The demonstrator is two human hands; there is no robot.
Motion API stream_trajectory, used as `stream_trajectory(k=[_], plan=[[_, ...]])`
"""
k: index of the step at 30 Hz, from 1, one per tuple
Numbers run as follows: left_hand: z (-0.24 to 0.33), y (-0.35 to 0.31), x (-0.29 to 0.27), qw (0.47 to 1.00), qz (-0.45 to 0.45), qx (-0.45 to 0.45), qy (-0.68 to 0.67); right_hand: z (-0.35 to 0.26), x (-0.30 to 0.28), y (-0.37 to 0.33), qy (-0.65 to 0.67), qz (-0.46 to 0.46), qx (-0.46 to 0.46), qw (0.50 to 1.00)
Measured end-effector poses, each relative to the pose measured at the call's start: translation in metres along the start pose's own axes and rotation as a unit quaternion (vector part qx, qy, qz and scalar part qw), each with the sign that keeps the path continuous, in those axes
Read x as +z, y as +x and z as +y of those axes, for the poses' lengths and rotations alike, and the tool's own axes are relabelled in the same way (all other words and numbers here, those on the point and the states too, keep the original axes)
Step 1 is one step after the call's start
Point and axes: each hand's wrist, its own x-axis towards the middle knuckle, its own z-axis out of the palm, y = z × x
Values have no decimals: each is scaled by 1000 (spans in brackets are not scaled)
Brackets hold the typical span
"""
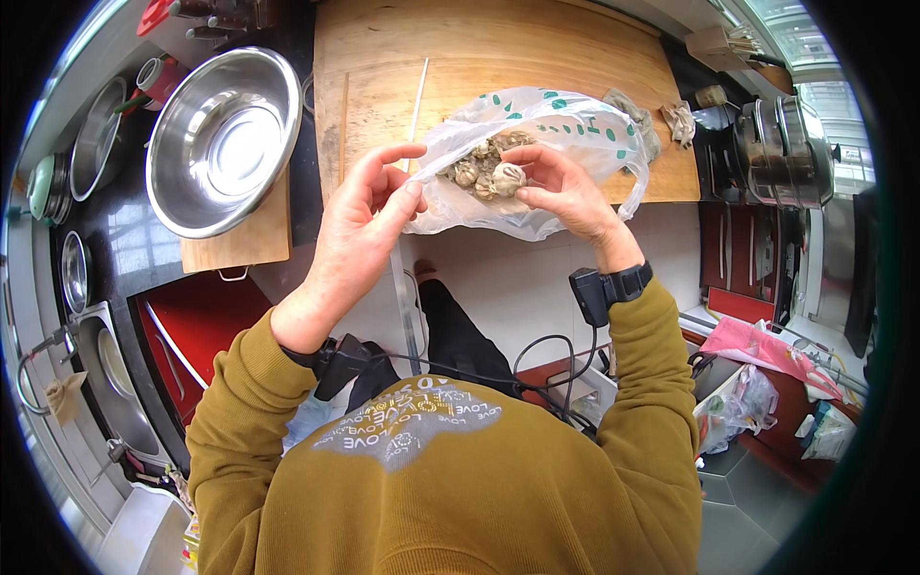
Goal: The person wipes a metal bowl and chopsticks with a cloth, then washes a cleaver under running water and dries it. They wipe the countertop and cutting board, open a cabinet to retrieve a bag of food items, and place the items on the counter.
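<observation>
My right hand (565, 192) pinches a pale, roundish bulb (508, 179) that looks like garlic, between thumb and fingertips. Just under it lies a heap of similar brownish-white bulbs (465, 172) in a clear plastic bag (585, 158) with green spots. The bag lies spread with its mouth wide, and its near rim hangs over the edge of the wooden board (517, 43). At the bag's left rim is my left hand (369, 206), its thumb against the plastic and its index finger stretched apart from the thumb. The left hand's other fingers are curled and partly hidden.
Left of the board stands a large steel bowl (230, 139), partly over a small wooden board (240, 235). A thin white stick (419, 101) lies near the bag. Steel pots (786, 153) stand at right, and a crumpled cloth-like piece (678, 123) lies on the board's right side.
</observation>
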Motion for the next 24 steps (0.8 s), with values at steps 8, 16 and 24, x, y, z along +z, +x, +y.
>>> stream_trajectory(k=[8, 16, 24], plan=[[-8, -3, -2, 999, 30, 24, 27, -4, 14, -15, -18, 3, -18, 1000], [-11, -12, -5, 992, 63, 50, 97, -5, 63, -52, 9, -103, 14, 995], [-35, -66, -62, 987, 149, -13, 50, 38, 98, -57, 65, -211, 79, 972]])
